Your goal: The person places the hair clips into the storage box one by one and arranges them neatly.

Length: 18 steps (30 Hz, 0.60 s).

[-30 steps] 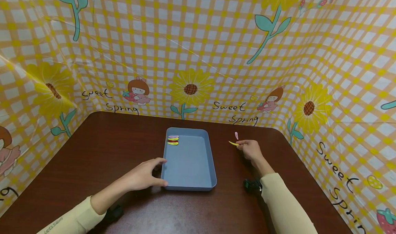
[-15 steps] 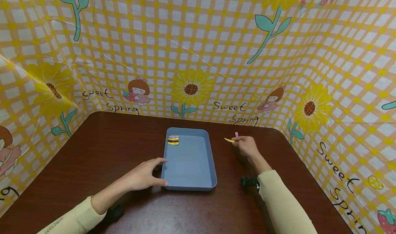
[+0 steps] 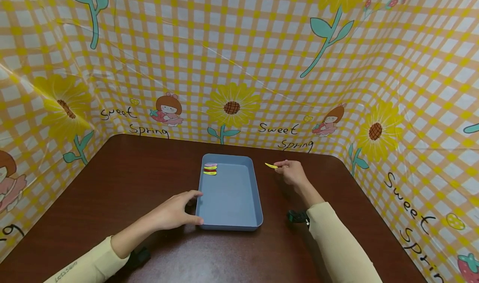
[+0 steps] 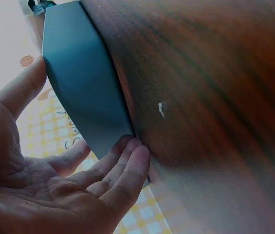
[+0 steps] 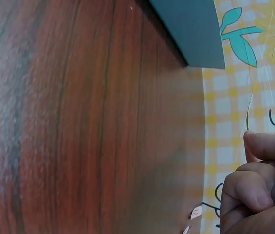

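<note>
My right hand [image 3: 293, 173] pinches a yellow snap hair clip [image 3: 271, 165] between thumb and finger, above the table to the right of a blue-grey tray [image 3: 229, 227]. The clip shows edge-on as a thin line in the right wrist view. Inside the tray, a row of yellow, red and pinkish-purple hair clips [image 3: 210, 169] lies in the far left corner. My left hand [image 3: 174, 211] touches the tray's left side with thumb and fingertips; in the left wrist view the fingers [image 4: 127, 170] rest against the outer wall, loosely extended.
A pale pink hair clip [image 5: 196, 212] lies on the dark wooden table [image 3: 149, 166], hidden behind my right hand in the head view. Checked cloth [image 3: 232, 66] walls rise behind the table and at both sides.
My right hand has moved left and slightly away from me with the yellow hair clip, towards the tray, and now covers the pink clip. The left hand and tray have stayed put.
</note>
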Each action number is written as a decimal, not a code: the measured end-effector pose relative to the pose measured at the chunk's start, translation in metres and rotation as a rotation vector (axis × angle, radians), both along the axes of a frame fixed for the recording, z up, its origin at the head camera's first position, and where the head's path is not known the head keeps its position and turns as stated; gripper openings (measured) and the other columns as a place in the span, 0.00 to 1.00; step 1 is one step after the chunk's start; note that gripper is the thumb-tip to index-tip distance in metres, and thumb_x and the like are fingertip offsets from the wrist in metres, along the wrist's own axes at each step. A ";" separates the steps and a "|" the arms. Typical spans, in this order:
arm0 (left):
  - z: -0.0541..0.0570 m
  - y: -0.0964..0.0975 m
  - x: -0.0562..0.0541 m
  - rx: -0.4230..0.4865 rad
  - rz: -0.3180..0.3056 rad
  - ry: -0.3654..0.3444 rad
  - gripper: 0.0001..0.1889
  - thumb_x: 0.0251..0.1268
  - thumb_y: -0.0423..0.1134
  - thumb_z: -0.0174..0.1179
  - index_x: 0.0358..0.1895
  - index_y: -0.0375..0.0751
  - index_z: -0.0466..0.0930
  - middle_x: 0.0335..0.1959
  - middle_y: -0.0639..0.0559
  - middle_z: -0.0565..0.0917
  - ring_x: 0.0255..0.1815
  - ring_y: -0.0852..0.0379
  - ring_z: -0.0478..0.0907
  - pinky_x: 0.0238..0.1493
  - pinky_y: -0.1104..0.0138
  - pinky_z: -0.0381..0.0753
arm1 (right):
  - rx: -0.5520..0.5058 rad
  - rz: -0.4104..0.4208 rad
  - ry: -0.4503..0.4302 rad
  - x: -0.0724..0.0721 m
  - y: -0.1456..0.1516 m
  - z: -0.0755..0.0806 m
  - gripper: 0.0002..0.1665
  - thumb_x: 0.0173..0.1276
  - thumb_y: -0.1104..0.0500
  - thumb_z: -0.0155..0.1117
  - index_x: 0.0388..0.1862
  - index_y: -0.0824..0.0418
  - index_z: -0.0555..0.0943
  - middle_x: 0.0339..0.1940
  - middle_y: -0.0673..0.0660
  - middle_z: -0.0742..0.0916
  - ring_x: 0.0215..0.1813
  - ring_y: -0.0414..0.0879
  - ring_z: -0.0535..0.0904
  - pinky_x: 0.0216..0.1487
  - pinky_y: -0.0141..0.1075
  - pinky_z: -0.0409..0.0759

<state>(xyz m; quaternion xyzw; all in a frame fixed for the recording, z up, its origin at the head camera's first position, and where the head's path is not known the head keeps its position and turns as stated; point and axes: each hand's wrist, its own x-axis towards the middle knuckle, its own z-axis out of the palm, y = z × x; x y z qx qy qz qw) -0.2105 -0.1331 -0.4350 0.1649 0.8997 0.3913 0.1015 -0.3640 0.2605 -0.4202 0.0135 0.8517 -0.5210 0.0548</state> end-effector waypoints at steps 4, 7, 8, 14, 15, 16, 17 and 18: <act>0.001 0.000 0.001 -0.001 0.004 -0.004 0.42 0.55 0.53 0.75 0.72 0.43 0.69 0.71 0.44 0.72 0.72 0.42 0.69 0.66 0.42 0.70 | -0.004 -0.006 -0.002 -0.001 -0.006 0.003 0.17 0.74 0.62 0.60 0.58 0.68 0.81 0.19 0.52 0.74 0.11 0.39 0.55 0.15 0.31 0.58; 0.002 0.000 0.001 -0.003 0.007 -0.002 0.42 0.55 0.53 0.75 0.72 0.44 0.69 0.71 0.44 0.73 0.72 0.43 0.70 0.66 0.42 0.70 | -0.014 0.004 -0.006 -0.001 -0.011 0.005 0.17 0.74 0.63 0.60 0.58 0.68 0.81 0.12 0.45 0.69 0.11 0.39 0.55 0.15 0.31 0.57; 0.002 0.000 0.001 -0.003 0.007 -0.001 0.42 0.55 0.54 0.75 0.72 0.44 0.69 0.71 0.44 0.73 0.71 0.43 0.70 0.66 0.42 0.71 | -0.018 0.010 -0.006 -0.001 -0.012 0.005 0.17 0.74 0.63 0.60 0.58 0.68 0.81 0.11 0.44 0.68 0.11 0.39 0.55 0.15 0.31 0.57; 0.001 0.001 0.001 -0.007 0.011 -0.005 0.42 0.55 0.54 0.75 0.72 0.44 0.69 0.71 0.44 0.73 0.71 0.43 0.70 0.66 0.43 0.71 | -0.021 0.032 -0.012 -0.003 -0.024 0.008 0.17 0.73 0.63 0.60 0.58 0.68 0.81 0.11 0.44 0.66 0.11 0.39 0.55 0.15 0.31 0.57; 0.001 0.001 0.001 -0.009 0.010 -0.005 0.42 0.55 0.54 0.75 0.72 0.44 0.69 0.71 0.44 0.73 0.71 0.43 0.70 0.66 0.43 0.71 | -0.021 0.034 -0.010 -0.004 -0.026 0.008 0.17 0.74 0.63 0.60 0.58 0.68 0.81 0.11 0.44 0.66 0.11 0.39 0.54 0.16 0.31 0.56; 0.002 0.001 0.001 -0.010 0.009 -0.004 0.42 0.55 0.54 0.75 0.72 0.44 0.69 0.71 0.44 0.73 0.71 0.43 0.70 0.66 0.42 0.71 | -0.017 0.040 -0.007 -0.004 -0.028 0.008 0.17 0.74 0.62 0.60 0.58 0.68 0.81 0.11 0.44 0.66 0.11 0.39 0.54 0.16 0.31 0.56; 0.002 0.001 0.001 -0.011 0.009 -0.004 0.42 0.55 0.54 0.75 0.72 0.44 0.69 0.71 0.44 0.73 0.71 0.43 0.70 0.66 0.42 0.71 | -0.017 0.046 -0.005 -0.004 -0.030 0.009 0.17 0.74 0.62 0.60 0.58 0.68 0.81 0.11 0.43 0.65 0.11 0.38 0.54 0.16 0.31 0.56; 0.002 0.001 0.001 -0.010 0.007 -0.004 0.42 0.55 0.54 0.75 0.72 0.44 0.69 0.71 0.44 0.73 0.71 0.43 0.70 0.66 0.42 0.70 | -0.018 0.049 -0.003 -0.004 -0.032 0.009 0.17 0.74 0.63 0.60 0.58 0.67 0.81 0.10 0.43 0.65 0.11 0.38 0.54 0.16 0.31 0.56</act>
